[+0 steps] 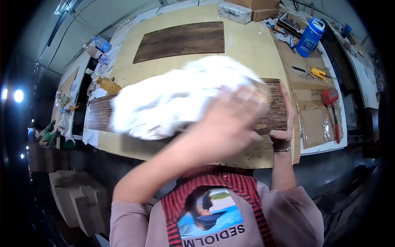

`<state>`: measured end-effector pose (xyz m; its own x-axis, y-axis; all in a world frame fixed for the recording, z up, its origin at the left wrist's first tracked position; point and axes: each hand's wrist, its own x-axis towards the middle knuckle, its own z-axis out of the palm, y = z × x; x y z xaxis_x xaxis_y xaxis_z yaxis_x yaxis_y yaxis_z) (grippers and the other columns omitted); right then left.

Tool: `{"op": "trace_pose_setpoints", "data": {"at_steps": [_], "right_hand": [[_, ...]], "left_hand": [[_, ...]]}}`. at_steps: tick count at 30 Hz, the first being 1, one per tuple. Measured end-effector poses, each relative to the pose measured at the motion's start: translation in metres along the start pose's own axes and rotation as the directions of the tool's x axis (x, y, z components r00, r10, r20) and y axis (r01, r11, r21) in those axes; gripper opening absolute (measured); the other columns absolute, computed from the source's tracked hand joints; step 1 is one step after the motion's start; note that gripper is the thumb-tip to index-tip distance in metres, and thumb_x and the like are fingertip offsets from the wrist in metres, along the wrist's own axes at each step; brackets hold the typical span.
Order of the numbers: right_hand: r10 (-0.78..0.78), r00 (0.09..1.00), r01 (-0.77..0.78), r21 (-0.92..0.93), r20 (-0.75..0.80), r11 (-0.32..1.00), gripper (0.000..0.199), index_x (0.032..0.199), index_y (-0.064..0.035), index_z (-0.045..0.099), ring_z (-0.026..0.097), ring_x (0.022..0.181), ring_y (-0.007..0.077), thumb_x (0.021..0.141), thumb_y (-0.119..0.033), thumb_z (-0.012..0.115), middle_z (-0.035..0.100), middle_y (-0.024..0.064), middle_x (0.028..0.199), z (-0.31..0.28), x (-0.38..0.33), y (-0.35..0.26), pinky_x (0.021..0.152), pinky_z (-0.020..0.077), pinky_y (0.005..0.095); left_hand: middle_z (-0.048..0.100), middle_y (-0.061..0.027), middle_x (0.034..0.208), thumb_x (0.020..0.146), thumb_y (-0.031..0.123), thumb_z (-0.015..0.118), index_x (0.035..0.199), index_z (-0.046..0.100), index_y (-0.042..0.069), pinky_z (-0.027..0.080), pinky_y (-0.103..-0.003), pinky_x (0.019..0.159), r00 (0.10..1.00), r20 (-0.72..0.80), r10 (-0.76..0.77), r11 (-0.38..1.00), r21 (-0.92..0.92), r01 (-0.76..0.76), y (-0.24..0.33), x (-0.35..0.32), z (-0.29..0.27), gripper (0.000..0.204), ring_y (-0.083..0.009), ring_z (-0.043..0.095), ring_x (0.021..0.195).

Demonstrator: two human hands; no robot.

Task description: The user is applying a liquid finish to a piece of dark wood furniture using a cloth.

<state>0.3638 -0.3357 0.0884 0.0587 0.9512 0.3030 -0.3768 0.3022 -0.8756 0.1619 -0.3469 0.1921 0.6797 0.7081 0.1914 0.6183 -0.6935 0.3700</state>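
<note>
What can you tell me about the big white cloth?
The white cloth is soft, crumpled and bunched, and looks like cotton rag. It lies spread over the middle of the nearer dark wooden board on the pale workbench. The left hand, blurred, presses on its right end. The right hand grips the board's right end, not the cloth.

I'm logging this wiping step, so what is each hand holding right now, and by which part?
The left hand has a bunched white cloth, gripped at its right end. The right hand clasps the right end of the dark wood plank.
</note>
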Motion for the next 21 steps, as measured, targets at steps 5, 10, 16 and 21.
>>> {"op": "trace_pose_setpoints", "data": {"at_steps": [5,10,16,21], "right_hand": [[0.045,0.999,-0.045,-0.029,0.002,0.999,0.122,0.148,0.0116,0.03,0.052,0.128,0.0286,0.047,-0.033,0.081,0.052,0.0212,0.138,-0.015,-0.008,0.0,0.11,0.0372,0.0362],[-0.078,0.997,0.079,-0.058,0.009,0.995,0.124,0.149,0.0131,0.028,0.05,0.13,0.0289,0.047,-0.036,0.079,0.048,0.0235,0.141,-0.015,-0.003,0.008,0.11,0.0348,0.0346],[-0.016,1.0,0.016,-0.043,-0.001,0.999,0.125,0.149,0.0128,0.027,0.051,0.129,0.029,0.046,-0.038,0.077,0.05,0.0236,0.139,0.001,0.0,0.002,0.109,0.0371,0.0351],[-0.034,0.999,0.033,-0.023,-0.019,0.999,0.126,0.149,0.0124,0.025,0.052,0.127,0.0287,0.047,-0.038,0.079,0.05,0.0226,0.138,-0.014,-0.006,0.005,0.108,0.0386,0.0356]], "left_hand": [[0.051,-0.0112,0.146,0.081,0.024,0.074,0.13,0.06,0.007,0.033,-0.05,0.115,0.998,-0.048,0.042,0.999,-0.002,-0.043,-0.008,-0.035,-0.005,0.053,-0.0317,0.047,0.136],[0.066,-0.0201,0.124,0.083,-0.002,0.063,0.113,0.071,-0.002,0.045,-0.041,0.105,0.827,-0.423,-0.369,0.899,0.061,0.433,-0.101,-0.184,-0.051,0.031,-0.034,0.062,0.119],[0.066,-0.0149,0.125,0.073,0.005,0.072,0.11,0.071,0.005,0.044,-0.051,0.106,0.955,-0.294,0.04,0.993,0.118,-0.005,-0.014,-0.065,0.0,0.036,-0.0306,0.063,0.116],[0.073,-0.0162,0.107,0.074,-0.003,0.067,0.098,0.076,0.006,0.055,-0.038,0.094,0.923,-0.378,-0.078,0.973,0.171,0.152,-0.056,-0.126,-0.028,0.028,-0.0272,0.069,0.109]]}}
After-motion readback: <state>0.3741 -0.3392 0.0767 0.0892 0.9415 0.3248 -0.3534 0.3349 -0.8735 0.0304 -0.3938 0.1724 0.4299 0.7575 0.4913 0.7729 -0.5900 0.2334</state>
